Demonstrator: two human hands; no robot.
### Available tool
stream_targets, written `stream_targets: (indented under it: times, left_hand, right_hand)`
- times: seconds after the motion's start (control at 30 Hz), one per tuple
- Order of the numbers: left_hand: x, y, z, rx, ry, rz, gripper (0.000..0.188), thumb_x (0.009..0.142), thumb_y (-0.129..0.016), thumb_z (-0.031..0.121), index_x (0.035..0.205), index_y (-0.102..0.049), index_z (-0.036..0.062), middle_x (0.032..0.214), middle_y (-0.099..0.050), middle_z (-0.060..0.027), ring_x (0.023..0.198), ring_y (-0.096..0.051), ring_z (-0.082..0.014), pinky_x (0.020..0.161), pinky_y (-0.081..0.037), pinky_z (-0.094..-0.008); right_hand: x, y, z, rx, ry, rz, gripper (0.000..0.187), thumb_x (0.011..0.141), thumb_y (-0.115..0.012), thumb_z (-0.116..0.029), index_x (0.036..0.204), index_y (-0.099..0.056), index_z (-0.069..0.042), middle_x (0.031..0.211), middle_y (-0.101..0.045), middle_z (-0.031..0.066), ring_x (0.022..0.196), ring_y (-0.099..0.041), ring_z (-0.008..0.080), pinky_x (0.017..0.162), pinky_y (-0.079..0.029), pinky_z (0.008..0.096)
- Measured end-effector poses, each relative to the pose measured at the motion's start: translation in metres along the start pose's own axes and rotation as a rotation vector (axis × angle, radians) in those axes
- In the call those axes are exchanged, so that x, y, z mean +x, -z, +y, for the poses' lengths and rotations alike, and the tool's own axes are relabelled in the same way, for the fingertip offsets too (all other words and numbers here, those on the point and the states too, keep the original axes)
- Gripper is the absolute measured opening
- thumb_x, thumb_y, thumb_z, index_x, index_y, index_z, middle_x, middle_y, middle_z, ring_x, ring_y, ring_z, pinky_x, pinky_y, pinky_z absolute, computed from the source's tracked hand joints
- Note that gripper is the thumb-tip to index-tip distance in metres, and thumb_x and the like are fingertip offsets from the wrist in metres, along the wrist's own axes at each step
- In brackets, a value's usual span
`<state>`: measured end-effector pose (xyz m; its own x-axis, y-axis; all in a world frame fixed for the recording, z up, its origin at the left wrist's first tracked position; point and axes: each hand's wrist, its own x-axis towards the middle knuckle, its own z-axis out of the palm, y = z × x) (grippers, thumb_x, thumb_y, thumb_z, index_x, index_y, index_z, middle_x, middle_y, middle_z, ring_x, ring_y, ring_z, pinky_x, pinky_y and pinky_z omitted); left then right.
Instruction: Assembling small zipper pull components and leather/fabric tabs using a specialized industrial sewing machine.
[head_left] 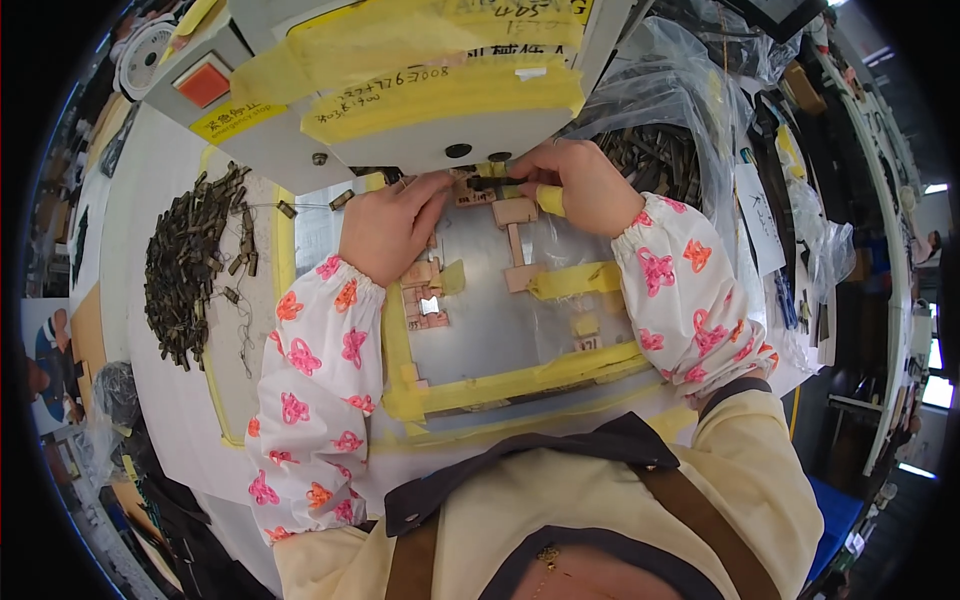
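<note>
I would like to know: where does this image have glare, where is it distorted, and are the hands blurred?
Head view, glare: a pale sheen lies on the metal plate, and bright patches at far right look washed out. Head view, rim: the left edge of the white table curves. Head view, centre: left hand and right hand look fairly sharp.

Two grips (pixel 395 225) (pixel 590 185), two dark heaps (pixel 185 275) (pixel 660 160) and one red button (pixel 203 85) show.

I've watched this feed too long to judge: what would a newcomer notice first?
Probably the white sleeves with pink and orange patterns, on both forearms. Next, perhaps, the square red button on the machine at upper left, and the pile of small dark pieces out to the left of the left hand.
</note>
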<state>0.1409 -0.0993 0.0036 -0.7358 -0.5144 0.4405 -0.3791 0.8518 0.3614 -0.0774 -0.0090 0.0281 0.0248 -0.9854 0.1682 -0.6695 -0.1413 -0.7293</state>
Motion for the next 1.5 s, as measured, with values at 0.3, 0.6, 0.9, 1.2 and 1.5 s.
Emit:
stream_targets:
  times: [0.3,0.6,0.9,1.2,1.5]
  left_hand:
    - [-0.002,0.001,0.000,-0.061,-0.014,-0.025,0.020,0.083,-0.056,0.010,0.102,-0.062,0.0127,0.080,-0.065,-0.0103,0.062,-0.062,-0.0272,0.054,-0.049,-0.0338]
    - [-0.003,-0.002,0.000,-0.018,-0.082,-0.010,0.025,0.078,-0.057,0.010,0.102,-0.062,0.0172,0.072,-0.062,-0.0069,0.059,-0.060,-0.0272,0.051,-0.048,-0.0360]
    - [0.010,0.000,0.014,0.161,-0.113,-0.198,0.033,0.075,-0.053,0.007,0.104,-0.063,0.0206,0.068,-0.059,-0.0056,0.057,-0.058,-0.0260,0.049,-0.047,-0.0353]
    - [-0.005,0.003,0.004,0.004,-0.041,-0.077,0.029,0.077,-0.055,0.009,0.102,-0.063,0.0217,0.065,-0.056,-0.0051,0.056,-0.058,-0.0262,0.049,-0.047,-0.0368]
    - [-0.004,0.001,0.005,0.015,-0.063,-0.071,0.030,0.078,-0.054,0.009,0.104,-0.062,0.0226,0.066,-0.057,-0.0048,0.057,-0.058,-0.0261,0.049,-0.047,-0.0368]
  right_hand:
    - [-0.001,0.002,0.010,0.014,0.019,0.017,0.017,0.070,-0.064,0.001,0.087,-0.067,0.000,0.079,-0.063,0.0139,0.073,-0.062,0.0290,0.067,-0.049,0.0330]
    - [0.002,-0.006,0.012,-0.002,0.071,0.081,0.014,0.068,-0.063,0.001,0.082,-0.068,-0.002,0.077,-0.063,0.0119,0.072,-0.061,0.0293,0.066,-0.049,0.0338]
    - [0.007,-0.028,0.004,-0.089,0.273,0.207,0.018,0.067,-0.061,0.000,0.084,-0.066,-0.002,0.076,-0.062,0.0121,0.071,-0.059,0.0320,0.065,-0.048,0.0368]
    - [0.004,-0.026,0.004,-0.235,0.289,0.118,0.018,0.066,-0.058,0.001,0.082,-0.066,-0.004,0.086,-0.061,0.0109,0.084,-0.057,0.0303,0.072,-0.048,0.0381]
    - [0.006,-0.027,0.003,-0.334,0.345,0.105,0.020,0.065,-0.057,0.002,0.081,-0.067,-0.004,0.087,-0.061,0.0109,0.087,-0.058,0.0296,0.074,-0.049,0.0371]
